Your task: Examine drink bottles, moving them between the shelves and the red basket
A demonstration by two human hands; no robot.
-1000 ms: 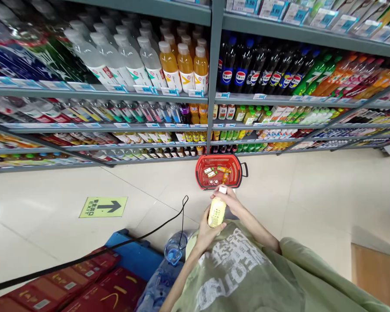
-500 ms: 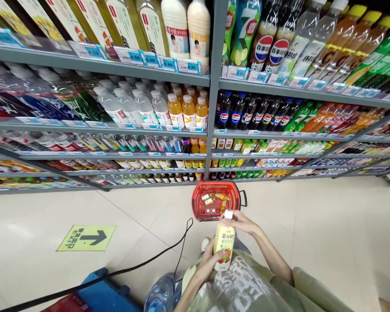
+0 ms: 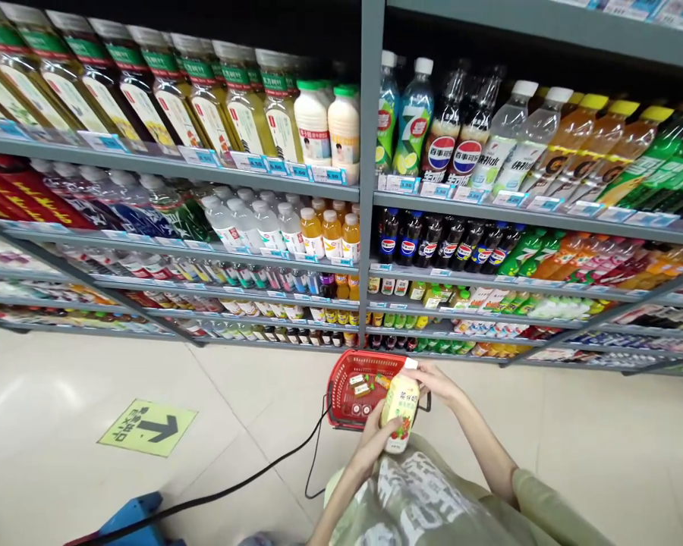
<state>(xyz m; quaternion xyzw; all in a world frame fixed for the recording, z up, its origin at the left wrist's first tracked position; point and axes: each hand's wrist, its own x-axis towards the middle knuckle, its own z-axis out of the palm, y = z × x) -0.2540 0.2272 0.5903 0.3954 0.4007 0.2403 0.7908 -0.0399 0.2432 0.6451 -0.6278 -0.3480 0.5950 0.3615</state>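
Observation:
A pale yellow drink bottle (image 3: 401,417) with a white cap and pictures of fruit or vegetables is held in front of my body, tilted slightly to the right. My left hand (image 3: 376,436) wraps round its lower body, thumb across the label. At the top, the fingers of my right hand (image 3: 432,379) close on the bottle near the white cap (image 3: 410,365). Behind it on the floor stands a red shopping basket (image 3: 337,379), partly hidden by the bottle and hands. Small bottles (image 3: 362,388) and two round-topped items lie inside.
Drink shelves (image 3: 369,303) span the whole front, stocked with bottles. A black strap (image 3: 250,476) runs from the lower left to the basket. A yellow arrow sign (image 3: 146,427) marks the floor at left, and a blue object (image 3: 130,519) is at the lower left edge.
My view has tipped upward, so the shelves sit lower. The bottle, still in both hands, has shifted slightly up and right and now overlaps the basket.

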